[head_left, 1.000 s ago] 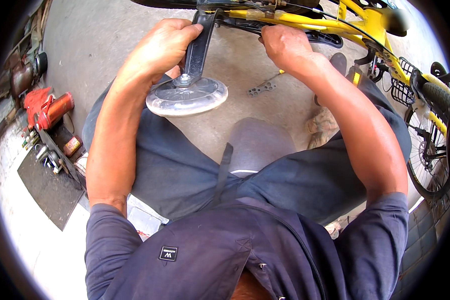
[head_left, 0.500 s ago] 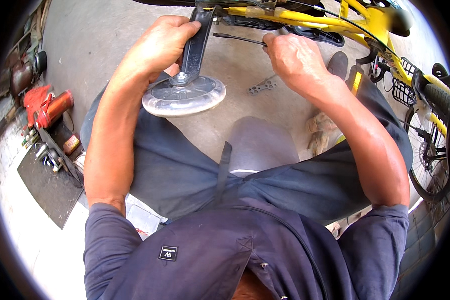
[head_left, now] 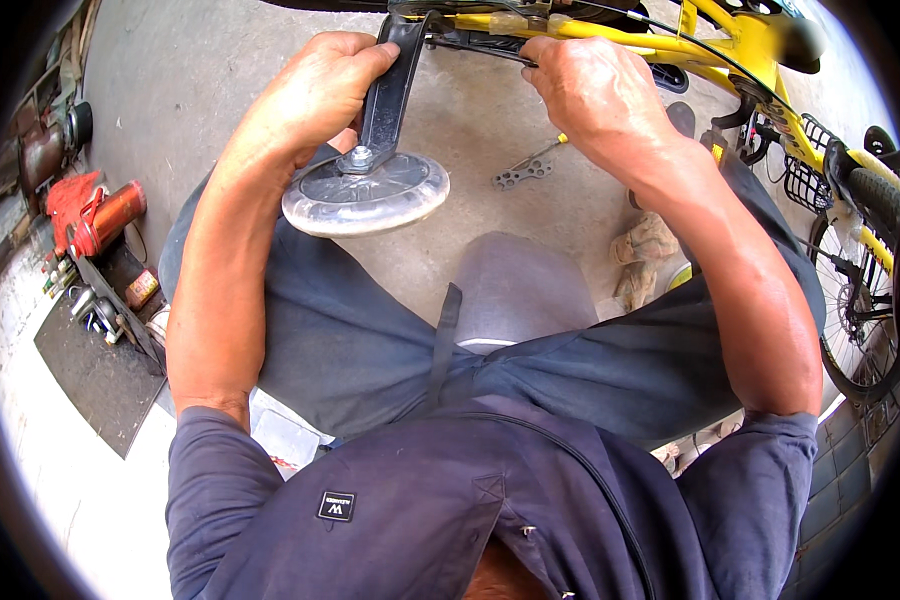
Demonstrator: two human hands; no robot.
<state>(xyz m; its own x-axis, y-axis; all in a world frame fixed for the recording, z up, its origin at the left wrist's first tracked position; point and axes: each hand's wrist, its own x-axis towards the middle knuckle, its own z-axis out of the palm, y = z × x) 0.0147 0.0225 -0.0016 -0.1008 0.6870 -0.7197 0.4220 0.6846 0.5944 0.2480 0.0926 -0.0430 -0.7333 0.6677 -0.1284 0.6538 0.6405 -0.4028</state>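
Observation:
My left hand [head_left: 322,85] grips the black metal bracket [head_left: 388,95] of a training wheel, thumb along its upper part. The clear-rimmed training wheel [head_left: 366,196] hangs at the bracket's lower end, fixed by a bolt and nut. The bracket's top meets the frame of a yellow bicycle [head_left: 660,42]. In my closed right hand [head_left: 595,85] is a slim dark wrench [head_left: 480,50]; its far end reaches the bolt area beside the bracket's top. Whether that end sits on the bolt is too small to tell.
On the floor lie a flat multi-hole spanner [head_left: 523,175] and a thin tool with a yellow end [head_left: 562,138]. Gloves [head_left: 645,245] lie near my right knee. An orange cylinder [head_left: 120,212] and loose tools are at left. Another bicycle wheel [head_left: 855,300] stands at right.
My right hand has moved up and slightly left, bringing the wrench's end to the bracket's top. The yellow-ended tool has come into sight. My left hand stays on the bracket.

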